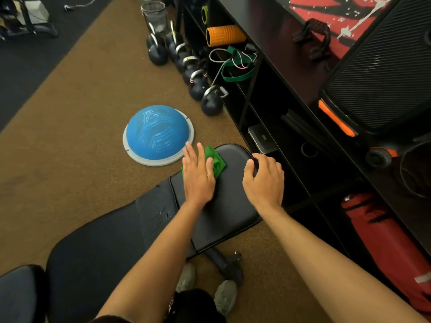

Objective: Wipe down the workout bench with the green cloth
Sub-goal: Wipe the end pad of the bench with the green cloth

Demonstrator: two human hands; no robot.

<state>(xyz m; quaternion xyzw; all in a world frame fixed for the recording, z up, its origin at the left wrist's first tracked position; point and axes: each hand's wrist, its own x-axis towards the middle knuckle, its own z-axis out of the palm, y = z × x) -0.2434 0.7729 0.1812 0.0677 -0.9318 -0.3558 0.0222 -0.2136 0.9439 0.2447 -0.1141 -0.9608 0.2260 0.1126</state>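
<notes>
The black padded workout bench runs from the lower left to the middle of the view, its seat pad ending near the shelf. A crumpled green cloth lies on the seat pad's left edge. My left hand presses flat on the cloth, fingers spread and covering most of it. My right hand curls over the seat pad's right edge, thumb on top. The longer back pad stretches toward me at lower left.
A blue half-dome balance trainer sits on the brown floor just left of the bench. A row of black kettlebells lines a black shelf unit on the right. A red bag lies at lower right. My shoes stand below the bench.
</notes>
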